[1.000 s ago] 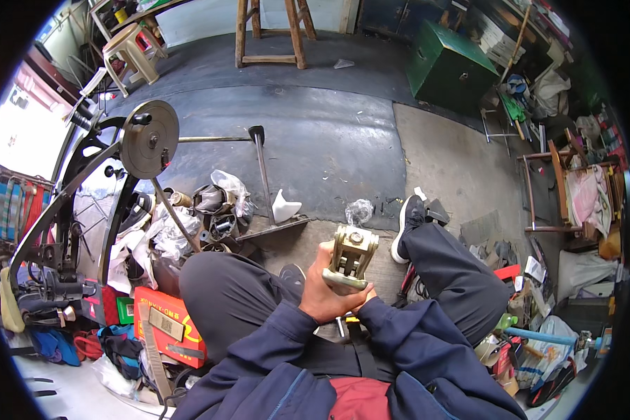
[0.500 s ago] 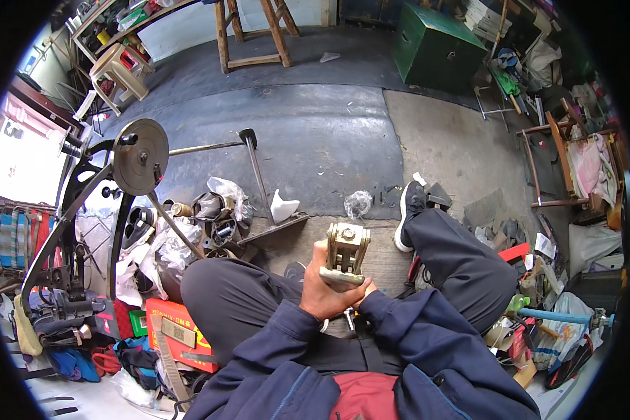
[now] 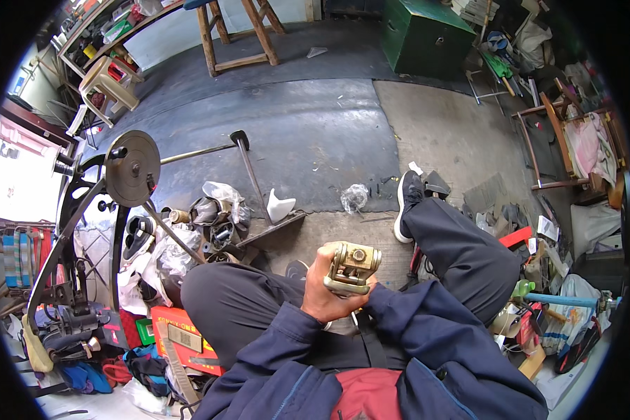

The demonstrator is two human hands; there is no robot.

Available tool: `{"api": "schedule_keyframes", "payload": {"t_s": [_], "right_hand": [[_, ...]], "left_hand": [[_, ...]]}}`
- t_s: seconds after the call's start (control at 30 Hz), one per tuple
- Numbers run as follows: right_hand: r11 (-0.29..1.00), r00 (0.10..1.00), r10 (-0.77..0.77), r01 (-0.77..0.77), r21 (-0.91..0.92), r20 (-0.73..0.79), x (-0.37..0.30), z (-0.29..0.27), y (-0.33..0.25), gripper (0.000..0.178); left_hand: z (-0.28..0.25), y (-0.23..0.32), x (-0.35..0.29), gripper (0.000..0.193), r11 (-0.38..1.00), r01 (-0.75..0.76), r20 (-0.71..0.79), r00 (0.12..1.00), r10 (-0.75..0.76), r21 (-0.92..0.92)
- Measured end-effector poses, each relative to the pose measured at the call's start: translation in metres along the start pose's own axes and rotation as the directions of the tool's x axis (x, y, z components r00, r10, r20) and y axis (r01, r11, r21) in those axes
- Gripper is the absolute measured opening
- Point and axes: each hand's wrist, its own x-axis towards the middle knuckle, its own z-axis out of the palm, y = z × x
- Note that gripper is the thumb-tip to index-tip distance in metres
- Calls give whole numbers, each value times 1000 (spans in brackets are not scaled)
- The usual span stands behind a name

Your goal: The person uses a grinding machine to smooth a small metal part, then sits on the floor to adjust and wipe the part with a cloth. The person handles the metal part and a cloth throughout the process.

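A brass-coloured metal fitting [image 3: 357,257] is held up in front of my lap, with a bolt head in its top face and rounded ends at its sides. My left hand [image 3: 318,288] is closed round its left side and underside. Only a sliver of my right hand [image 3: 372,283] shows, close behind the fitting; its fingers are hidden, so its grip cannot be made out. Below the hands a thin silvery metal piece [image 3: 357,319] sticks out, partly covered.
A black hand-cranked machine with a round wheel [image 3: 132,169] stands at my left. Bags and shoes [image 3: 168,255] lie beside it. Ahead are a metal shoe-last stand [image 3: 269,229] and crumpled clear plastic [image 3: 354,199]. A green chest [image 3: 427,38] and wooden stool [image 3: 241,65] stand farther off.
The fitting has turned and tilted in my left hand, so its bolted face shows more squarely and it sits slightly lower and to the right. The whole view has shifted a little.
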Motion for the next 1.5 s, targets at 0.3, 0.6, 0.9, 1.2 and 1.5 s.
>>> {"api": "schedule_keyframes", "payload": {"t_s": [0.3,0.6,0.9,1.2,1.5], "right_hand": [[990,995,95,-99,-103,-39,-2,-5,-12,38],[808,978,207,-168,-564,6,2,1,-28,43],[703,984,163,-62,-709,76,0,16,-14,48],[772,993,94,-28,-635,71,4,6,26,61],[831,994,23,38,-555,103,14,-1,76,57]], "left_hand": [[6,-7,-4,75,1000,22,38,999,-22,-13],[4,-7,-3,81,986,168,41,985,-168,7],[6,-14,0,69,975,204,-33,979,-202,83],[7,-18,1,72,961,278,-50,960,-277,5],[6,-17,1,70,956,291,-37,955,-293,-46]]}}
